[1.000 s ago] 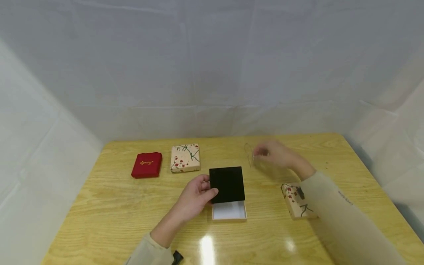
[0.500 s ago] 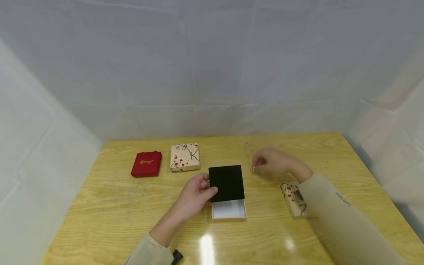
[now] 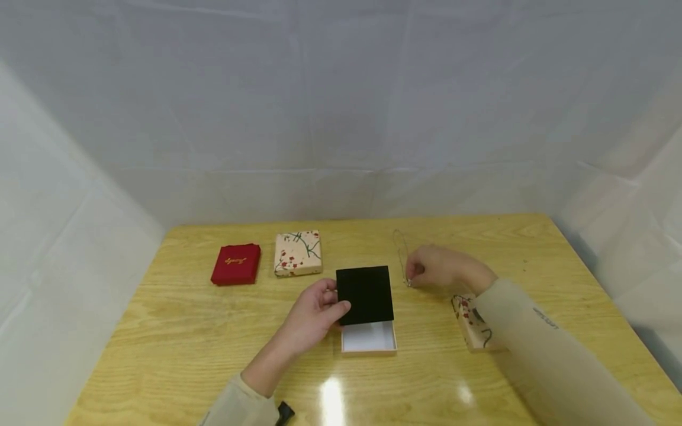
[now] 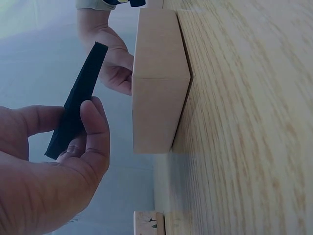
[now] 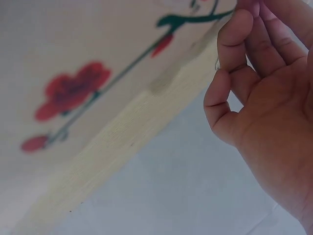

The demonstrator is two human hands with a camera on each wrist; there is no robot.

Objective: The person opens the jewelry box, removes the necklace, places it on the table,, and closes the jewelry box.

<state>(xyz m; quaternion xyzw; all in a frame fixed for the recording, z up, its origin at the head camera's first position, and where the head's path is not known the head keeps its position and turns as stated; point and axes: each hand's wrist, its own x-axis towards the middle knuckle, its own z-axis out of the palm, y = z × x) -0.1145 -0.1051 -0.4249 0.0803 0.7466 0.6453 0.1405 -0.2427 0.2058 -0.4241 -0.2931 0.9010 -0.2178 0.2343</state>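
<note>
In the head view my left hand [image 3: 314, 313] holds a thin black square pad [image 3: 364, 294], thumb on its top face. This pad sits above an uncovered box base [image 3: 369, 338] with a white inside, hiding its rear part. The left wrist view shows the pad [image 4: 78, 103] tilted between thumb and fingers, apart from the plain box wall [image 4: 159, 107]. Farther right, my right hand [image 3: 444, 269] pinches the near end of a fine silvery necklace [image 3: 408, 283], whose thin loop trails away on the table. Its small end piece is partly hidden by the fingertips.
A flower-printed box part [image 3: 469, 325] lies under my right forearm, partly covered. Toward the back left stand a closed flower-printed box [image 3: 298, 254] and a red box [image 3: 236, 264] with gold lettering. White sheeting [image 3: 341, 118] hangs behind the wooden table [image 3: 176, 343].
My right hand has moved toward me, and the necklace's near end has come along with it. The left hand and black pad have stayed in place.
</note>
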